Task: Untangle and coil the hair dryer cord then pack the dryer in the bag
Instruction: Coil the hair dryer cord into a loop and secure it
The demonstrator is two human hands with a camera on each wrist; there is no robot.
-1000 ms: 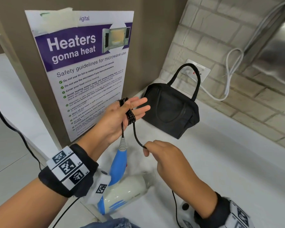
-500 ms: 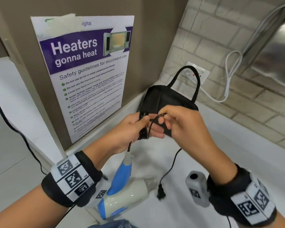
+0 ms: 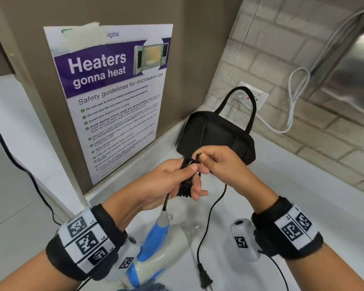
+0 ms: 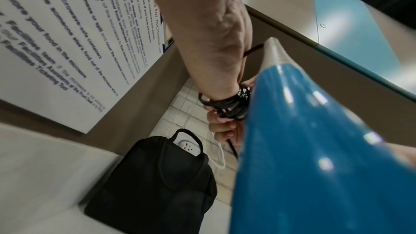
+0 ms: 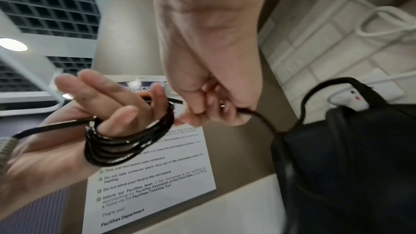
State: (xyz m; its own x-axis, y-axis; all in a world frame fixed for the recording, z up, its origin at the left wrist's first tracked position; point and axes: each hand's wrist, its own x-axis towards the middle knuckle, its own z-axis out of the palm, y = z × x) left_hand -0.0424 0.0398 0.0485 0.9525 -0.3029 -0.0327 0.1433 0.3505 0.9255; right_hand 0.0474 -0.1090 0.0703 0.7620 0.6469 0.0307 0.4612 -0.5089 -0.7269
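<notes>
Cord [image 3: 186, 181] wound in loops round left hand [image 3: 168, 181] fingers, just above dryer [image 3: 156, 248]; thumb pins coil. Right hand [image 3: 221, 162] grip pinches loose tail beside coil. Risk: dangling plug [image 3: 205, 277] drags on counter [image 3: 303, 196], loops slip off fingertips. Bag [image 3: 216, 133] behind coil looks closed.

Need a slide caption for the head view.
Left hand wrapped in coiled dryer cord, right hand pinching its free end, black bag behind.

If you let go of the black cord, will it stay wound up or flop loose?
Probably it would loosen. The cord sits in loops only because they wrap the left hand. Its free end hangs limp down to the plug, so it looks floppy. The glossy surface may slide easily too.
</notes>
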